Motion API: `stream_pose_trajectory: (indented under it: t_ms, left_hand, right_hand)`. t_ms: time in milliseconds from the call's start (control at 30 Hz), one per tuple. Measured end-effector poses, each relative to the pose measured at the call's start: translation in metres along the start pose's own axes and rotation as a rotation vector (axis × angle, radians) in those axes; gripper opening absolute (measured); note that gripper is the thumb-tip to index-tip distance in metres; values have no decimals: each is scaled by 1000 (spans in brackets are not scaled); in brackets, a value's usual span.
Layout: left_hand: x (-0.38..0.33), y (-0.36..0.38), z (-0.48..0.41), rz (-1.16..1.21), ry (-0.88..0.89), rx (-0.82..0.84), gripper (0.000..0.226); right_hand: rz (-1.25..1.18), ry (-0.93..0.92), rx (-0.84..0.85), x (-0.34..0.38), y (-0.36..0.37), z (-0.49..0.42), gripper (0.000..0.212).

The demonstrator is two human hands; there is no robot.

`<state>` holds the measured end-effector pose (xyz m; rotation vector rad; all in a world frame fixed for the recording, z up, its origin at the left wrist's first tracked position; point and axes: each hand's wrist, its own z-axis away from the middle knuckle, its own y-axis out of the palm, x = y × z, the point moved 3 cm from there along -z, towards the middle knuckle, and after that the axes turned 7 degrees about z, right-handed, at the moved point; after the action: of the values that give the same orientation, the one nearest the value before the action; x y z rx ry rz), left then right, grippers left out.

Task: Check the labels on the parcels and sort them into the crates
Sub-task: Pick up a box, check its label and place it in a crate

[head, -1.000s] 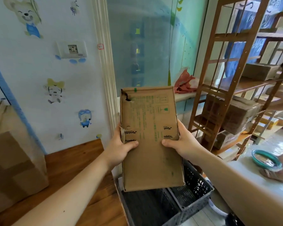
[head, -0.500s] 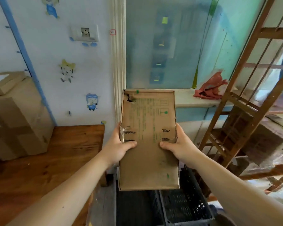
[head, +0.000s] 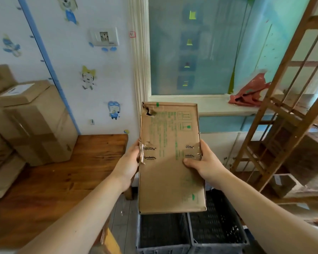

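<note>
A flat brown cardboard parcel point(head: 170, 158) with green print and a torn hole near its top left corner is held upright in front of me. My left hand point(head: 129, 162) grips its left edge, and my right hand point(head: 202, 162) grips its right edge with the thumb across the front. Directly below the parcel, on the floor, stand two dark grey slatted crates point(head: 215, 233) side by side, with nothing visible in the parts I can see.
A wooden table point(head: 62, 171) at the left carries a stack of taped cardboard boxes point(head: 33, 123). A wooden shelf rack point(head: 286, 114) with more boxes stands at the right. A red bag point(head: 250, 92) lies on the window sill.
My view has swung left and down, so the rack has slid to the right edge and the table boxes have come in. My left thumb has drawn back off the parcel's front.
</note>
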<state>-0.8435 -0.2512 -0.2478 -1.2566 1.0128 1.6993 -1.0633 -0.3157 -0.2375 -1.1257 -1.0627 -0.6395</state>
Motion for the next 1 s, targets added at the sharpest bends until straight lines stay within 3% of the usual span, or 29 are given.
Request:
stream_pose_trajectory:
  t_ms: [233, 267, 333, 367, 467, 567, 700, 800, 1000]
  left_hand:
    - [12, -11, 6, 3, -48, -71, 34]
    - [17, -14, 5, -51, -92, -116, 50]
    - [25, -14, 8, -130, -248, -133, 104]
    - [29, -11, 13, -96, -324, -122, 116]
    - [38, -1, 26, 15, -484, -86, 91]
    - [58, 3, 30, 44, -552, -102, 87]
    - [67, 13, 33, -20, -587, -161, 44]
    - [80, 18, 30, 124, -653, -110, 66]
    - [88, 31, 29, 334, -581, 20, 55]
  right_hand:
    - [-23, -24, 6, -5, 10, 9, 60]
    - [-38, -24, 1, -8, 8, 9, 59]
    - [-67, -26, 7, -11, 6, 8, 56]
    - [-75, -31, 22, -13, 5, 9, 56]
    - [-99, -39, 66, -19, 0, 9, 56]
    - [-93, -54, 103, -23, -9, 10, 59]
    - [-42, -77, 121, -25, -23, 11, 64]
    - [-90, -71, 121, -31, -30, 12, 62]
    - [-152, -71, 120, -41, -37, 13, 69]
